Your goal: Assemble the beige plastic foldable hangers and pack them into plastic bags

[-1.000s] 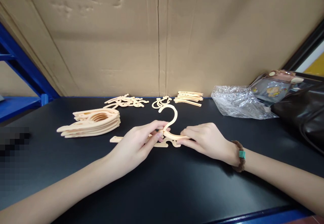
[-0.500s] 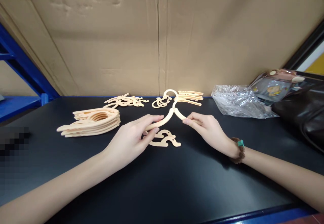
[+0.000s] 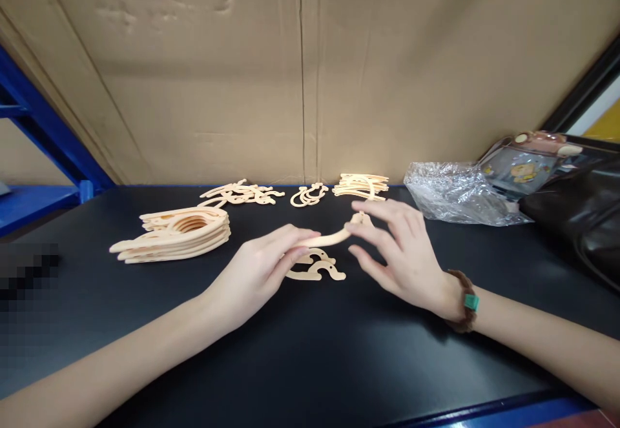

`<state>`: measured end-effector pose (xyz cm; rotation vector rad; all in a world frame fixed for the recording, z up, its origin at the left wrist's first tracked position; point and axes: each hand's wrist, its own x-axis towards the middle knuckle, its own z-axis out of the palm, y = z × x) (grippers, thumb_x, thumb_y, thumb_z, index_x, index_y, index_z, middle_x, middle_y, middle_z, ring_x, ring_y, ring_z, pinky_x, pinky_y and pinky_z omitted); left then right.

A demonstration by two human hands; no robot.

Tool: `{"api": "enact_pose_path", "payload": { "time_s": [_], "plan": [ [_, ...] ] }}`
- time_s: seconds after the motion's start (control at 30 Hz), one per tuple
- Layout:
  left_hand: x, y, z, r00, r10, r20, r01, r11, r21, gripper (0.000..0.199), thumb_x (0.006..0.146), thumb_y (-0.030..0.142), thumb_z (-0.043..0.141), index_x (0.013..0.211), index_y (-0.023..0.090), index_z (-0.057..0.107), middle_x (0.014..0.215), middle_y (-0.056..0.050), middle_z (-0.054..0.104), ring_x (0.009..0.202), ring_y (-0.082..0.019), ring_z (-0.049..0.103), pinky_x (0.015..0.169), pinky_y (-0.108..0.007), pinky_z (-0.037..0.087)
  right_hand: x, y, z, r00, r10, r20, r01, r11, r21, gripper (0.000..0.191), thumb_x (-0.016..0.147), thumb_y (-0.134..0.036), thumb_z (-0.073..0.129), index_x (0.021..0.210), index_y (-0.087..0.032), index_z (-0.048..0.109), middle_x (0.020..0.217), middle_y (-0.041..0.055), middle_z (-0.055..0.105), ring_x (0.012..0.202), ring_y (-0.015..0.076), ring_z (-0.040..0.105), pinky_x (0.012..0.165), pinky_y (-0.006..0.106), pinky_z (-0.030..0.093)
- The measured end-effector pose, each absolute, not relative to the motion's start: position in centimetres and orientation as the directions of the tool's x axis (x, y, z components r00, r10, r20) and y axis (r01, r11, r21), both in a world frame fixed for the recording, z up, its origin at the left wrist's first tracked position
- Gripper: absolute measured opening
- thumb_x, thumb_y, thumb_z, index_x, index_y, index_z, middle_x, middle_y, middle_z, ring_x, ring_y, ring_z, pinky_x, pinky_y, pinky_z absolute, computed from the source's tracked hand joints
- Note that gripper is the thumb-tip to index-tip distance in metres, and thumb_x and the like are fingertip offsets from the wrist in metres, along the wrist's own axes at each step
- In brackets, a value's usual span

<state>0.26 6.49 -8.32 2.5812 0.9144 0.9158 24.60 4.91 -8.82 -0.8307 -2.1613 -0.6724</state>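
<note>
A cream-coloured clothes hanger (image 3: 332, 240) is raised over the black tabletop, its curved hook pointing away from me. My left hand (image 3: 264, 263) pinches one of its arms between thumb and fingers. Around the joint at the hanger's middle is my right hand (image 3: 394, 254), fingers spread and thumb apart; the fingertips hide part of the joint, and I cannot tell whether they touch it. Below the hanger lie a few flat cream hanger parts (image 3: 317, 270) with curved notches, partly covered by my left hand.
Folded hangers (image 3: 179, 234) are stacked on the left. Farther back lie loose arm pieces (image 3: 242, 192), curved hooks (image 3: 309, 194) and a pile of thin strips (image 3: 351, 186). A crumpled clear plastic bag (image 3: 458, 195) and a black bag (image 3: 576, 202) are at right. Cardboard (image 3: 217, 79) stands behind.
My right hand has let go of the hanger's right arm and opened beside the joint. The hanger has turned, its hook swinging to the right, while my left hand keeps its grip.
</note>
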Motion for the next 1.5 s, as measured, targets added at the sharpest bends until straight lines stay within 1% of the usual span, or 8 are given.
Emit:
{"api": "enact_pose_path", "payload": {
  "time_s": [0.2, 0.37, 0.6, 0.7, 0.93, 1.17, 1.33, 1.5],
  "plan": [
    [0.8, 5.0, -8.1, 0.744, 0.540, 0.392, 0.411, -0.834, 0.369, 0.017, 0.099, 0.019, 0.039, 0.106, 0.021, 0.054, 0.094, 0.001, 0.058, 0.081, -0.010, 0.058, 0.071, -0.021, 0.045, 24.0, 4.3, -8.9, -0.747, 0.258, 0.613, 0.545, 0.765, 0.343, 0.028, 0.094, -0.020, 0.052, 0.122, -0.016, 0.055, 0.119, 0.0081, 0.063, 0.113, 0.0211, 0.053, 0.100, 0.039, 0.040],
    [0.8, 5.2, -8.1, 0.743, 0.576, 0.342, 0.449, -0.807, 0.385, 0.020, 0.098, 0.025, 0.040, 0.116, 0.025, 0.050, 0.108, 0.001, 0.061, 0.089, -0.011, 0.062, 0.076, -0.022, 0.048, 24.3, 4.7, -9.1, -0.745, 0.360, 0.562, 0.533, 0.827, 0.177, 0.026, 0.096, -0.011, 0.043, 0.117, -0.013, 0.057, 0.096, 0.0060, 0.066, 0.082, 0.0168, 0.058, 0.072, 0.030, 0.049],
    [0.2, 6.1, -8.2, 0.615, 0.700, 0.363, 0.665, -0.708, 0.239, 0.063, 0.088, 0.046, 0.057, 0.140, 0.025, 0.028, 0.121, -0.005, 0.055, 0.103, -0.021, 0.058, 0.083, -0.032, 0.050, 24.6, 5.1, -9.3, -0.607, 0.478, 0.635, 0.624, 0.781, 0.008, 0.025, 0.097, -0.018, 0.044, 0.120, -0.014, 0.054, 0.102, 0.0070, 0.064, 0.091, 0.0174, 0.059, 0.082, 0.031, 0.048],
    [0.3, 6.0, -8.4, 0.599, 0.705, 0.380, 0.683, -0.698, 0.217, 0.066, 0.083, 0.043, 0.065, 0.137, 0.023, 0.032, 0.108, -0.003, 0.059, 0.095, -0.020, 0.058, 0.080, -0.031, 0.048, 24.7, 5.3, -9.3, -0.558, 0.521, 0.646, 0.643, 0.763, -0.060, 0.025, 0.096, -0.020, 0.046, 0.120, -0.014, 0.054, 0.101, 0.0064, 0.063, 0.088, 0.0162, 0.059, 0.079, 0.029, 0.049],
    [0.8, 6.0, -8.2, 0.750, 0.609, 0.257, 0.618, -0.784, 0.052, 0.012, 0.094, 0.027, 0.051, 0.102, 0.020, 0.057, 0.087, 0.001, 0.062, 0.079, -0.018, 0.057, 0.069, -0.029, 0.039, 24.7, 5.1, -9.1, -0.556, 0.579, 0.596, 0.648, 0.752, -0.126, 0.024, 0.098, -0.033, 0.046, 0.110, -0.017, 0.059, 0.092, 0.0034, 0.061, 0.074, 0.0118, 0.060, 0.066, 0.023, 0.047],
    [0.9, 6.1, -8.1, 0.802, 0.543, 0.247, 0.587, -0.794, -0.160, 0.024, 0.100, 0.022, 0.035, 0.101, 0.017, 0.058, 0.086, -0.003, 0.058, 0.076, -0.019, 0.053, 0.067, -0.031, 0.034, 24.8, 5.3, -9.3, -0.567, 0.625, 0.537, 0.632, 0.748, -0.204, 0.016, 0.098, -0.029, 0.046, 0.106, -0.020, 0.056, 0.097, 0.0036, 0.060, 0.084, 0.0143, 0.059, 0.073, 0.025, 0.047],
    [0.6, 6.3, -8.0, 0.786, 0.556, 0.270, 0.605, -0.782, -0.150, 0.028, 0.091, 0.002, 0.037, 0.102, 0.018, 0.057, 0.088, -0.002, 0.058, 0.078, -0.019, 0.051, 0.067, -0.032, 0.033, 24.8, 5.6, -9.6, -0.538, 0.647, 0.540, 0.617, 0.739, -0.270, 0.009, 0.097, -0.027, 0.047, 0.096, -0.019, 0.052, 0.095, 0.0031, 0.059, 0.083, 0.0140, 0.058, 0.074, 0.026, 0.047],
    [0.2, 6.8, -8.3, 0.754, 0.614, 0.234, 0.653, -0.739, -0.165, 0.031, 0.086, -0.003, 0.037, 0.098, 0.017, 0.058, 0.088, -0.003, 0.060, 0.080, -0.020, 0.052, 0.068, -0.033, 0.034, 24.9, 5.6, -9.8, -0.552, 0.635, 0.541, 0.635, 0.740, -0.220, 0.019, 0.097, -0.027, 0.048, 0.113, -0.020, 0.054, 0.101, 0.0051, 0.060, 0.089, 0.0155, 0.058, 0.076, 0.028, 0.048]
  ]
}}
